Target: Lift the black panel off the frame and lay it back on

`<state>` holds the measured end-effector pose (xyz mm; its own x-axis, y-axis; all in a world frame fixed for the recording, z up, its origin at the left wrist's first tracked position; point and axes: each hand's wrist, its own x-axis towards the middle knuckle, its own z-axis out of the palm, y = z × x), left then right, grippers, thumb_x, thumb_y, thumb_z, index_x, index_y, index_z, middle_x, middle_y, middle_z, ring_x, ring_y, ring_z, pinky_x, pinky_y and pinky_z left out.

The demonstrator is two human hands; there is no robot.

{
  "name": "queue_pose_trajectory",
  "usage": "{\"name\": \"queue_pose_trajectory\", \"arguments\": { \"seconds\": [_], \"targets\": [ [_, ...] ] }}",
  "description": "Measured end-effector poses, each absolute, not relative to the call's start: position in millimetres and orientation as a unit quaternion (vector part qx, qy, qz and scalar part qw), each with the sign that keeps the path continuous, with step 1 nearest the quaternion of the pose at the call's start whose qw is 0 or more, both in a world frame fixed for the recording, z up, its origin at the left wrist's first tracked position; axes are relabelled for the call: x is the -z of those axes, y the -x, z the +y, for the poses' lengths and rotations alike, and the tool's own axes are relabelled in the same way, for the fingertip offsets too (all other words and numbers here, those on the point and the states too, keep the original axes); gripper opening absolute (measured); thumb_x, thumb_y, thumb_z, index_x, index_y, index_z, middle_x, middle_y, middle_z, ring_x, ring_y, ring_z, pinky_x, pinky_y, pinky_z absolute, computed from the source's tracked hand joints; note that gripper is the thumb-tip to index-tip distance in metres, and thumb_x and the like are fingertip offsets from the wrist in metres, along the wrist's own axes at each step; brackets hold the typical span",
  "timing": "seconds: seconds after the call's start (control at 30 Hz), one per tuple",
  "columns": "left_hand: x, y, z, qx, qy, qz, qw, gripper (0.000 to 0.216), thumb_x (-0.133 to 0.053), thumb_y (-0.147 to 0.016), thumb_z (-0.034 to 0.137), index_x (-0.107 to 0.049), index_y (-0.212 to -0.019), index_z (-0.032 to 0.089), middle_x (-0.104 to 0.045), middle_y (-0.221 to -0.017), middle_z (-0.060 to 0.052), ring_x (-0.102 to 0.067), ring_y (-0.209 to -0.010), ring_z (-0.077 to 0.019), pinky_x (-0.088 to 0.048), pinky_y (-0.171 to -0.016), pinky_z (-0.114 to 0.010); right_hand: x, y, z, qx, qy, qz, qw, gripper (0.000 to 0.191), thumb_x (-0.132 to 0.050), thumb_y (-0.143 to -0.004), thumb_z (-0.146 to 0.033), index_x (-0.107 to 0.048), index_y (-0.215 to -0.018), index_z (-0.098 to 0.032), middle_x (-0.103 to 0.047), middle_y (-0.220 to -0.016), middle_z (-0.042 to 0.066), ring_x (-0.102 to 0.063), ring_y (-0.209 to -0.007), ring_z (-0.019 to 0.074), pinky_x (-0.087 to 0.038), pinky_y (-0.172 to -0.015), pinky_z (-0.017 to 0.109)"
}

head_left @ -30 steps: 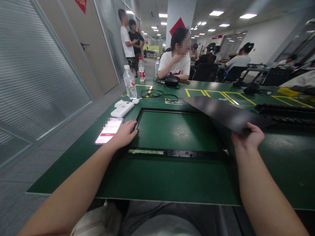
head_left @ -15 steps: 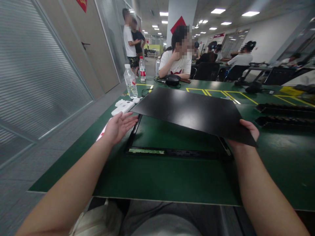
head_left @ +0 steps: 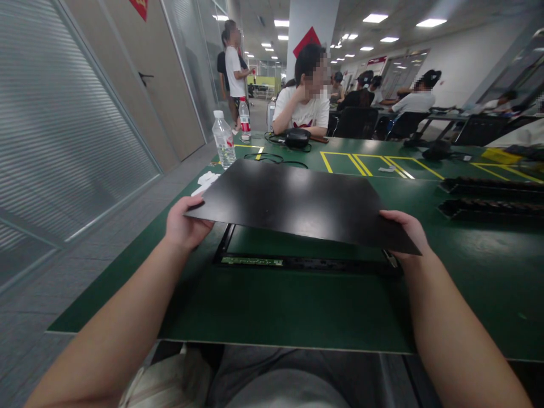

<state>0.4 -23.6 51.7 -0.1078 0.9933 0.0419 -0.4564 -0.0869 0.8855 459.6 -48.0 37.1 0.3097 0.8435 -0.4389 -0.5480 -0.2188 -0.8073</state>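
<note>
A thin, glossy black panel is held above the table, its right near corner tilted lower. My left hand grips its left edge, thumb on top and fingers beneath. On the right edge my right hand has hold of it the same way. Under the panel a black rectangular frame lies flat, with a green circuit strip along its near left side. The panel hides the far part of the frame.
Left of the panel stand a clear water bottle and white items. Behind is a red-labelled bottle. A person sits across the green table. Dark bristly strips lie at the right.
My left hand, open beside the panel before, has closed on its left edge. The panel has shifted left and nearer, with my right hand moving along.
</note>
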Motion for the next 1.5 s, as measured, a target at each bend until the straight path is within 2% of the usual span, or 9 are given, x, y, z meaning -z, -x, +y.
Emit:
{"name": "queue_pose_trajectory", "arguments": {
  "seconds": [0.13, 0.23, 0.37, 0.57, 0.77, 0.87, 0.97, 1.13, 1.5],
  "targets": [
    [-50.2, 3.0, -19.9, -0.67, -0.346, 0.373, 0.54, 0.041, -0.061, -0.066, 0.022, -0.077, -0.103, 0.021, -0.077, -0.082, -0.005, -0.079, -0.098, -0.0311, -0.068, -0.088, -0.041, -28.4, -466.9, -45.1, -0.62, 0.537, -0.214, 0.531, 0.02, -0.07, -0.074, -0.015, -0.073, -0.094, -0.017, -0.074, -0.071, 0.005, -0.072, -0.063, 0.0227, -0.064, -0.062, 0.035],
    [-50.7, 1.7, -19.6, -0.678, -0.337, 0.37, 0.538, 0.038, -0.061, -0.064, 0.022, -0.076, -0.098, 0.02, -0.075, -0.078, -0.004, -0.078, -0.092, -0.0292, -0.067, -0.089, -0.04, -24.7, -469.6, -41.0, -0.614, 0.532, -0.26, 0.522, 0.016, -0.071, -0.076, -0.013, -0.073, -0.092, -0.015, -0.074, -0.071, 0.006, -0.069, -0.058, 0.0189, -0.058, -0.053, 0.027],
    [-53.1, -3.7, -21.3, -0.666, -0.352, 0.373, 0.541, 0.038, -0.062, -0.065, 0.023, -0.076, -0.1, 0.021, -0.075, -0.078, -0.005, -0.079, -0.096, -0.0319, -0.067, -0.089, -0.042, -30.5, -463.9, -41.5, -0.547, 0.598, -0.264, 0.523, 0.017, -0.065, -0.082, -0.01, -0.074, -0.096, -0.013, -0.076, -0.074, 0.008, -0.068, -0.056, 0.0158, -0.053, -0.048, 0.022],
    [-50.7, -8.3, -21.9, -0.652, -0.351, 0.357, 0.569, 0.055, -0.066, -0.059, 0.017, -0.078, -0.112, 0.016, -0.08, -0.083, -0.006, -0.079, -0.088, -0.0297, -0.067, -0.078, -0.036, -44.6, -452.2, -50.7, -0.41, 0.705, -0.301, 0.495, 0.024, -0.056, -0.091, -0.006, -0.069, -0.11, -0.013, -0.075, -0.068, 0.007, -0.07, -0.055, 0.0157, -0.054, -0.051, 0.021],
    [-41.6, -13.1, -24.4, -0.63, -0.394, 0.371, 0.557, 0.061, -0.071, -0.061, 0.02, -0.08, -0.121, 0.014, -0.084, -0.099, -0.008, -0.078, -0.098, -0.0312, -0.064, -0.078, -0.032, -41.9, -453.7, -49.6, -0.36, 0.736, -0.316, 0.478, 0.025, -0.058, -0.089, -0.009, -0.071, -0.11, -0.015, -0.073, -0.064, 0.004, -0.067, -0.053, 0.0148, -0.05, -0.049, 0.021],
    [-34.9, -13.8, -24.4, -0.613, -0.414, 0.382, 0.554, 0.062, -0.073, -0.063, 0.022, -0.082, -0.123, 0.015, -0.084, -0.103, -0.007, -0.077, -0.098, -0.0289, -0.061, -0.071, -0.027, -35.8, -459.2, -46.9, -0.323, 0.75, -0.324, 0.477, 0.024, -0.06, -0.088, -0.011, -0.073, -0.108, -0.015, -0.072, -0.063, 0.004, -0.066, -0.053, 0.0138, -0.047, -0.048, 0.02],
    [-28.8, -14.1, -23.7, -0.603, -0.426, 0.387, 0.553, 0.057, -0.076, -0.063, 0.023, -0.083, -0.119, 0.015, -0.084, -0.098, -0.006, -0.076, -0.091, -0.0257, -0.057, -0.065, -0.024, -27.5, -467.9, -44.0, -0.285, 0.766, -0.336, 0.468, 0.027, -0.062, -0.086, -0.013, -0.077, -0.109, -0.015, -0.073, -0.065, 0.004, -0.066, -0.055, 0.0143, -0.045, -0.048, 0.021],
    [-25.5, -14.6, -23.3, -0.593, -0.434, 0.387, 0.557, 0.043, -0.079, -0.063, 0.023, -0.085, -0.104, 0.013, -0.083, -0.096, -0.006, -0.073, -0.081, -0.0218, -0.056, -0.063, -0.023, -13.9, -482.0, -39.5, -0.256, 0.777, -0.364, 0.446, 0.033, -0.064, -0.083, -0.02, -0.081, -0.111, -0.017, -0.076, -0.07, 0.006, -0.068, -0.059, 0.0169, -0.046, -0.052, 0.024],
    [-25.3, -16.6, -23.7, -0.582, -0.436, 0.401, 0.557, 0.032, -0.081, -0.061, 0.026, -0.084, -0.092, 0.021, -0.082, -0.096, -0.007, -0.071, -0.088, -0.0255, -0.053, -0.065, -0.026, -0.7, -494.2, -35.1, -0.197, 0.79, -0.405, 0.416, 0.038, -0.068, -0.078, -0.028, -0.081, -0.113, -0.019, -0.078, -0.075, 0.006, -0.066, -0.058, 0.018, -0.052, -0.062, 0.03]
  ]
}}
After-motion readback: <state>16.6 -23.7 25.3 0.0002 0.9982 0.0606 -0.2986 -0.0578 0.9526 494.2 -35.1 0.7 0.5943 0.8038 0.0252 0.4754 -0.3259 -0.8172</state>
